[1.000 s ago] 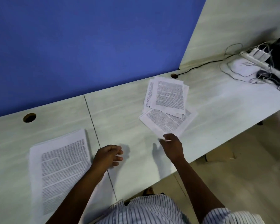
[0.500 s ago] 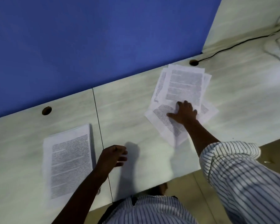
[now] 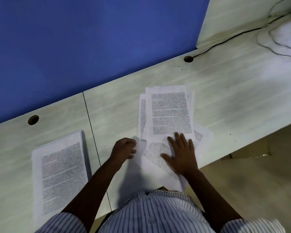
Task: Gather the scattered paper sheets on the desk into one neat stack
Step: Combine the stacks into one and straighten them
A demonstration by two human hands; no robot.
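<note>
Head view: right hand (image 3: 180, 153) presses flat, fingers spread, on loose white printed sheets (image 3: 170, 115) at frame centre; left hand (image 3: 123, 148) pinches their left edge. Neat white printed stack (image 3: 60, 172) lies lower left on pale wood-grain tabletop (image 3: 233, 98).

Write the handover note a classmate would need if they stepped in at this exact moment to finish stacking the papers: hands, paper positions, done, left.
Left hand: curled, fingers pinching the left edge of the loose sheets.
Right hand: open, palm flat, pressing on those sheets.
Papers: the loose sheets lie fanned and skewed at mid-desk, the lowest one overhanging the front edge. A separate neat stack sits to the left, beyond the seam in the desk.
Done: sheets are in two groups; one is squared.
Left: square up the fanned group, then join it with the left stack into one pile.
</note>
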